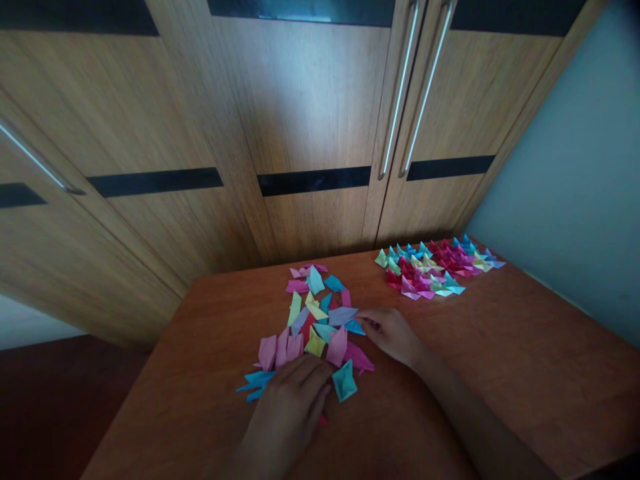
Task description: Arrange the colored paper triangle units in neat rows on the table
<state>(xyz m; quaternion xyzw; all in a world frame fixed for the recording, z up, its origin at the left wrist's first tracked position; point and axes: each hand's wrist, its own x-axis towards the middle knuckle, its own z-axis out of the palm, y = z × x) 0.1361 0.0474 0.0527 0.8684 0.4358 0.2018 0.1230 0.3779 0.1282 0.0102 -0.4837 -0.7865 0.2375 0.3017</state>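
Folded paper boats in several colours lie in a loose pile on the table. At the pile's right edge, my right hand (390,335) is closed, its fingertips pinching the tip of a lavender paper boat (343,316). My left hand (295,393) rests palm down over the near side of the pile, fingers laid out across it. Pink paper boats (267,351) and blue ones (257,381) stick out beside it. A teal paper boat (345,381) sits just right of its fingertips. Beneath that hand a bit of red paper shows; the rest there is hidden.
Standing paper boats (425,267) are grouped in rows at the back right of the brown wooden table (200,347). Wooden cupboard doors (310,100) with metal handles rise behind the table. A pale wall (565,187) borders the right side.
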